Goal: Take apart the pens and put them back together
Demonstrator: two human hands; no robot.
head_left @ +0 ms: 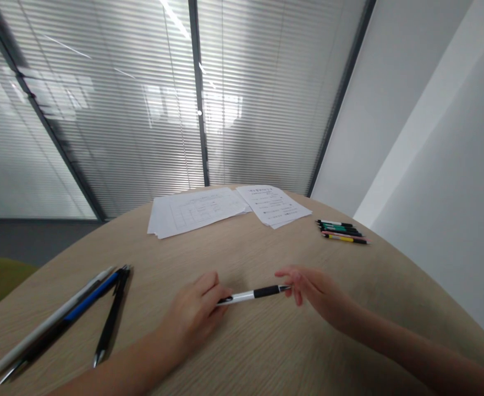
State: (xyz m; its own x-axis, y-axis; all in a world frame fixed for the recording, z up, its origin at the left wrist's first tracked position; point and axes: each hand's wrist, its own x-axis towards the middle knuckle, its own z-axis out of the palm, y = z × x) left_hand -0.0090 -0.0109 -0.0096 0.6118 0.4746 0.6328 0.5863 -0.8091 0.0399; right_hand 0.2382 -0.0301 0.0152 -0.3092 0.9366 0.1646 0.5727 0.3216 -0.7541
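A white pen with a black grip (pixel 253 295) lies across the middle of the wooden table (pixel 242 352), held between both hands just above the surface. My left hand (pixel 194 313) pinches its white end, fingers curled around it. My right hand (pixel 312 289) grips the dark tip end with thumb and fingertips, other fingers slightly spread.
Several long pens (pixel 72 313), white, blue and black, lie at the left. A bunch of coloured pens (pixel 343 231) sits at the right near the table's edge. Two stacks of printed paper (pixel 196 210) (pixel 273 204) lie at the far side, before glass walls with blinds.
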